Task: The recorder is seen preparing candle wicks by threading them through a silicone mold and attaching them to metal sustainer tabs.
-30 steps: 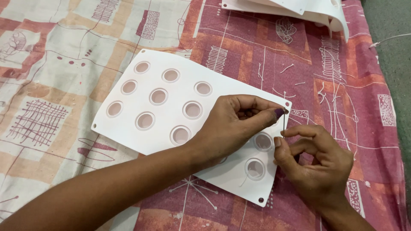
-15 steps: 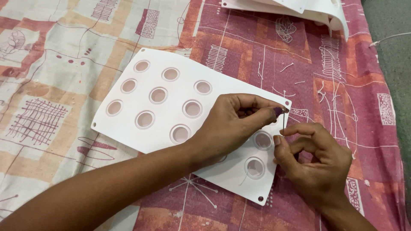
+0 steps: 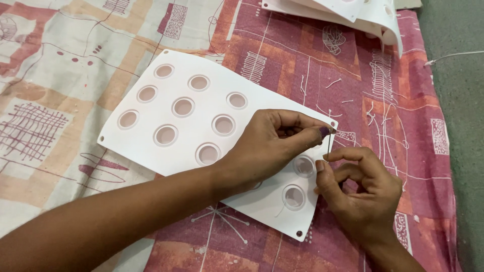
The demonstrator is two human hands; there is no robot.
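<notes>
A white flat sheet [image 3: 201, 100] with several round holes lies on a patterned cloth. My left hand [image 3: 272, 146] rests over its right part and pinches the top of a thin needle [image 3: 329, 145] between thumb and forefinger. The needle stands nearly upright beside the sheet's right edge. My right hand [image 3: 360, 194] is just below and right of it, thumb and forefinger pinched at the needle's lower end. A thin white thread [image 3: 282, 208] curls on the sheet near a lower hole.
A stack of similar white sheets [image 3: 353, 12] lies at the top right. Short white thread scraps [image 3: 335, 80] are scattered on the red part of the cloth [image 3: 65, 75]. A grey floor [image 3: 454, 100] runs along the right side.
The view has shifted slightly, so the sheet and hands sit a little left and higher. Both hands keep the same pinch on the needle.
</notes>
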